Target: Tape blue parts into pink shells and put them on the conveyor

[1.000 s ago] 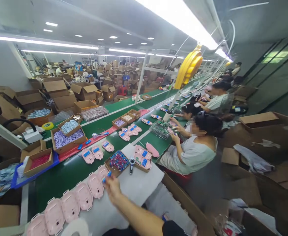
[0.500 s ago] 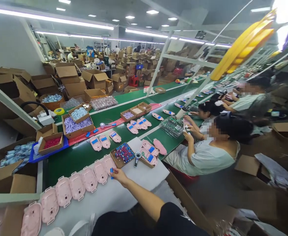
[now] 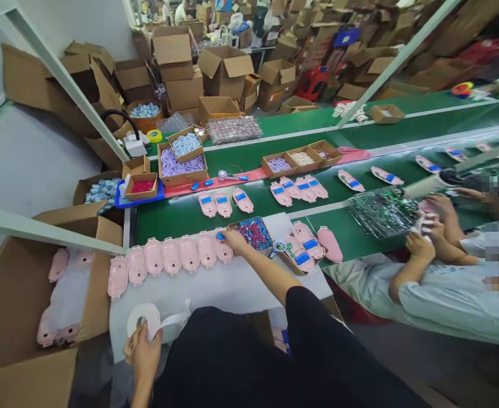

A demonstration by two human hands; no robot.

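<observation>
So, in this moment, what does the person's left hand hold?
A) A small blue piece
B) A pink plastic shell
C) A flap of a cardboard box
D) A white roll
D. The left hand grips a white roll at the near edge of the bench, and a loose white strip trails from the roll.

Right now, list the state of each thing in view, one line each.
left hand: gripping white roll
white roll: loose end trailing right
right hand: on end pink case, beside blue piece
pink cases: lying in a row on white sheet
cardboard box: flaps open, pink cases inside
parts tray: filled with blue and red parts
co-worker's hands: holding something pink
</observation>
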